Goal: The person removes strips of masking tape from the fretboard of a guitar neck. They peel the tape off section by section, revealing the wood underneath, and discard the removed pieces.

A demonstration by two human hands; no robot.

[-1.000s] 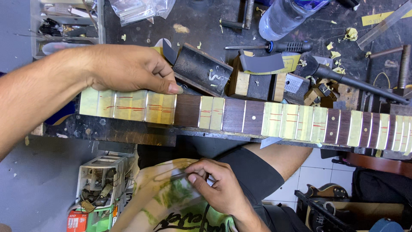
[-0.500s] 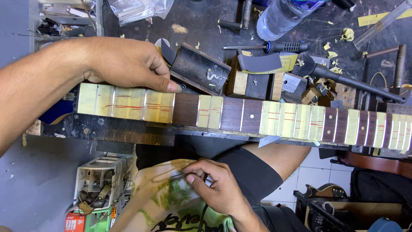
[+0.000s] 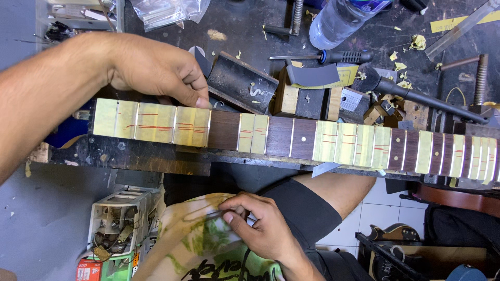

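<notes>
Cluttered and dusty, the dark workbench (image 3: 156,156) carries a guitar neck laid flat across its front edge, fingerboard (image 3: 281,136) upward, running from the left side of the view out past the right edge. Most spaces between frets are covered with yellowish masking tape (image 3: 156,122) scored with red marks; roughly five dark wood spaces are bare, and two pale dot inlays can be counted. The left hand (image 3: 151,67) rests on the far edge of the taped section, fingers curled down and thumb pressing the tape, holding no tool. The right hand (image 3: 260,226) sits below the bench at the lap, pinched shut on a thin pale strip (image 3: 208,213) drawn against the tie-dyed shirt (image 3: 198,244); what the strip is cannot be told for certain. In my judgement, steady downward pressure from the left hand keeps the neck from shifting, and the strip should be brought up flat and square to the frets. Behind the neck stand one clear plastic bottle (image 3: 338,21), one screwdriver (image 3: 323,55), one black sanding block (image 3: 242,80) and one clamp screw (image 3: 297,15).
</notes>
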